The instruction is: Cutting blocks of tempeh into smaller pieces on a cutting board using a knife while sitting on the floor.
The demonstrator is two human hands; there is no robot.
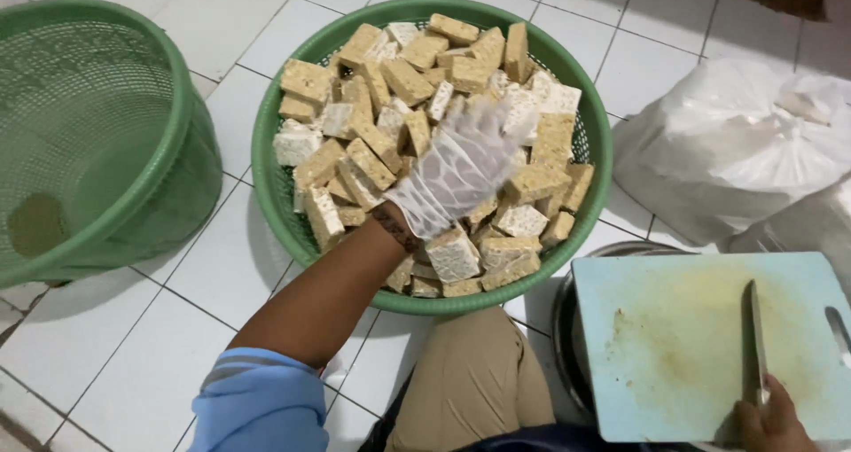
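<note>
Landmark: pale blue cutting board (pixel 700 346), bottom right, resting on a metal bowl (pixel 567 328) on the white tile floor (pixel 133 346).

Right hand (pixel 773 421) at the board's near edge, closed round the handle of a knife (pixel 753 341); blade lies flat on the board, pointing away. Board carries only crumbs, no piece.

Left hand (pixel 456 173), in a thin clear glove, is up-left of the board, fingers spread wide over the cut tempeh blocks (pixel 372 115) heaped in the green basket (pixel 266 177). Palm down, touching the top pieces; cannot tell if it grips one.

Likely step: handling cut pieces in the basket, between cuts. Next move needs the left hand clear of the heap, and the knife kept flat.

Second green basket (pixel 106 133) far left, almost empty. White plastic bag (pixel 736 142) beyond the board.
</note>
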